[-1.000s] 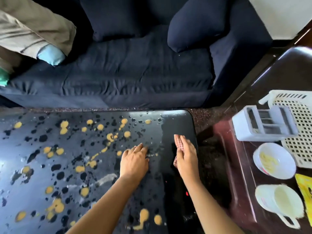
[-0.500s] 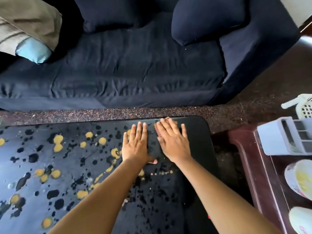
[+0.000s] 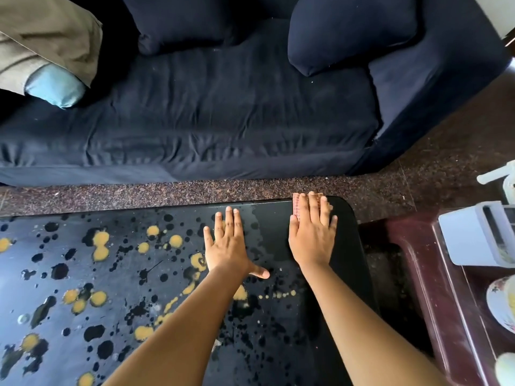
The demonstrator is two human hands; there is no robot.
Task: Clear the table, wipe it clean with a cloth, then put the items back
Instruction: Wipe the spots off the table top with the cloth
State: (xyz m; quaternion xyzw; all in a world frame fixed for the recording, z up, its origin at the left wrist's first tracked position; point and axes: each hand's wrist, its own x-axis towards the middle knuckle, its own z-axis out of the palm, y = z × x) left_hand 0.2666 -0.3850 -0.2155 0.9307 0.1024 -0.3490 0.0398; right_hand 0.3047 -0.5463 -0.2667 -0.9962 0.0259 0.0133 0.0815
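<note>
Closest to me, over the black counter spattered with yellow and dark blotches, both my forearms reached forward. My left hand lay flat on the glossy top, its grip fully open, with the fingers straight and the thumb splayed to the right, holding nothing. To its right and apart from it, my right hand was flat too, grip open. Its straight fingers pressed down on a pinkish cloth at the counter's far right corner, and the cloth's edge showed past my fingertips and beside my index finger. Wet streaks lay on the counter between the two hands. Off to my right, a maroon side table carried a pale grey rack and a bowl, both cut by the frame. Beyond the counter ran a strip of speckled floor, then a dark navy sofa with a matching cushion and a light blue pillow.
</note>
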